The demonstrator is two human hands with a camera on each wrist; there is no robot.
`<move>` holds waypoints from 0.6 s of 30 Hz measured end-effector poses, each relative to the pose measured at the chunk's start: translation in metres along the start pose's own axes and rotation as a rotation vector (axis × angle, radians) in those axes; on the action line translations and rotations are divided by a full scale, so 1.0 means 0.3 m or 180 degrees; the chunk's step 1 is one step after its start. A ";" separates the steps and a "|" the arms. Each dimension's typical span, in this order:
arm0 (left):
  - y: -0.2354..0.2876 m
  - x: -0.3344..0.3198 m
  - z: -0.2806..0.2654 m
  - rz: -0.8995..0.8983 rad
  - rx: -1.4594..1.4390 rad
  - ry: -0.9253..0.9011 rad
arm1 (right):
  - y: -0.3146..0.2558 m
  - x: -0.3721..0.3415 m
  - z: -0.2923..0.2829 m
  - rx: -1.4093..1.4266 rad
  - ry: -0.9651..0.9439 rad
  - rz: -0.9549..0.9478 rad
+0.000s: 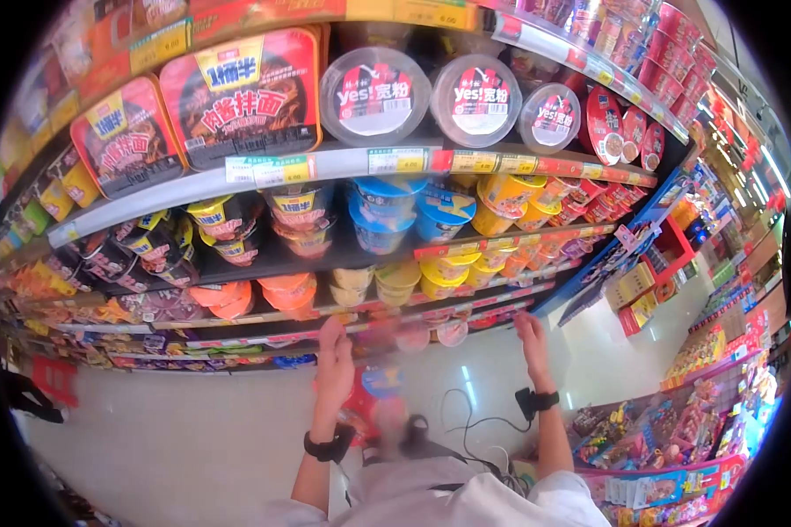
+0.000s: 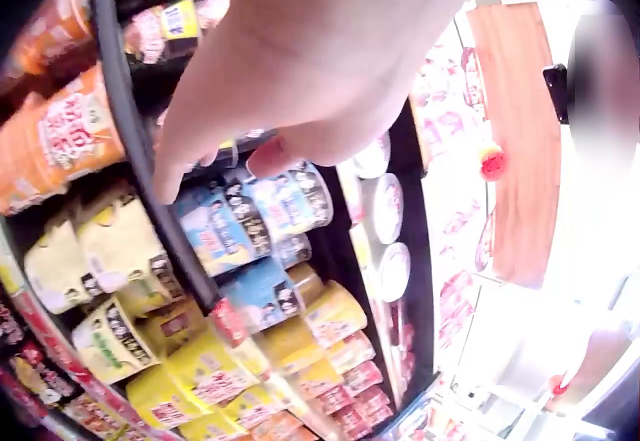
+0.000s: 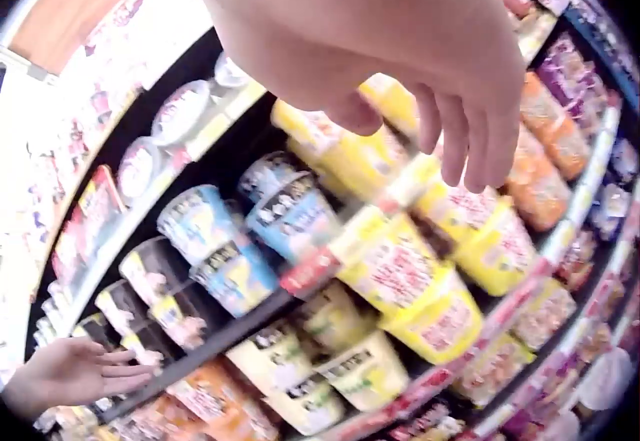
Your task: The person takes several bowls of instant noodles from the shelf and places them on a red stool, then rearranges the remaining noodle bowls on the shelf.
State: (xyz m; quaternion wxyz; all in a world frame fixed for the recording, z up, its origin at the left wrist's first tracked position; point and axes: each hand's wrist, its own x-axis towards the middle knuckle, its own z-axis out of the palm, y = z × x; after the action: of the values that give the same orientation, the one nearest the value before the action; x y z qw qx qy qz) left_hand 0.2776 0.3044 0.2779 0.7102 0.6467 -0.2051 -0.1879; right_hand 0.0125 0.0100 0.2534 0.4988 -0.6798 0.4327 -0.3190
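Observation:
My left hand [image 1: 334, 362] is held out in front of the lower shelves, nothing in its grasp. My right hand [image 1: 533, 348] is raised level with it further right, also holding nothing, its fingers loosely bent in the right wrist view. Ahead stand blue noodle cups [image 1: 383, 215], yellow noodle tubs [image 1: 508, 195] and orange noodle cups [image 1: 288, 294]. Blue cups [image 2: 262, 211] lie just beyond the left fingertips in the left wrist view. In the right wrist view, yellow tubs [image 3: 405, 271] appear beneath the right fingers.
Large red noodle boxes [image 1: 242, 98] and round lidded bowls [image 1: 374, 95] line the upper shelf, above a price rail [image 1: 343, 163]. A cable [image 1: 492, 423] hangs by the right wrist. Packaged snacks [image 1: 650, 430] fill a display at lower right; pale floor [image 1: 185, 430] spreads behind the shelves.

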 end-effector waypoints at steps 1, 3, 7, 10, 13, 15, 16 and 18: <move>0.073 0.006 0.017 -0.0096 0.0307 -0.0116 | -0.066 0.033 0.027 0.0066 -0.0170 -0.0113; 0.146 0.057 0.053 0.0079 0.0224 -0.0248 | -0.207 0.110 0.093 0.0388 -0.0541 -0.0196; 0.247 0.204 0.129 0.0541 0.0388 -0.0351 | -0.442 0.215 0.220 0.0805 -0.1084 -0.0652; 0.298 0.385 0.177 0.0563 0.0647 -0.0139 | -0.512 0.346 0.351 0.0983 -0.1215 -0.0971; 0.207 0.570 0.199 0.0847 0.1107 0.0316 | -0.541 0.452 0.511 0.1107 -0.1135 -0.1376; 0.230 0.600 0.213 0.0889 0.1058 0.0348 | -0.584 0.450 0.593 0.1240 -0.0970 -0.1455; 0.231 0.611 0.225 0.0786 0.0935 0.0388 | -0.604 0.445 0.624 0.1301 -0.0886 -0.1482; 0.224 0.636 0.244 0.0570 0.0679 0.0469 | -0.645 0.433 0.654 0.1417 -0.0997 -0.1344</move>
State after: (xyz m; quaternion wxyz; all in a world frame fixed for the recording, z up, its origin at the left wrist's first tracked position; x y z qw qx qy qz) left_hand 0.3997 0.1475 0.3599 0.6644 0.7097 -0.2281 -0.0530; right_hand 0.2894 -0.0042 0.3796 0.6183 -0.6695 0.1205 -0.3936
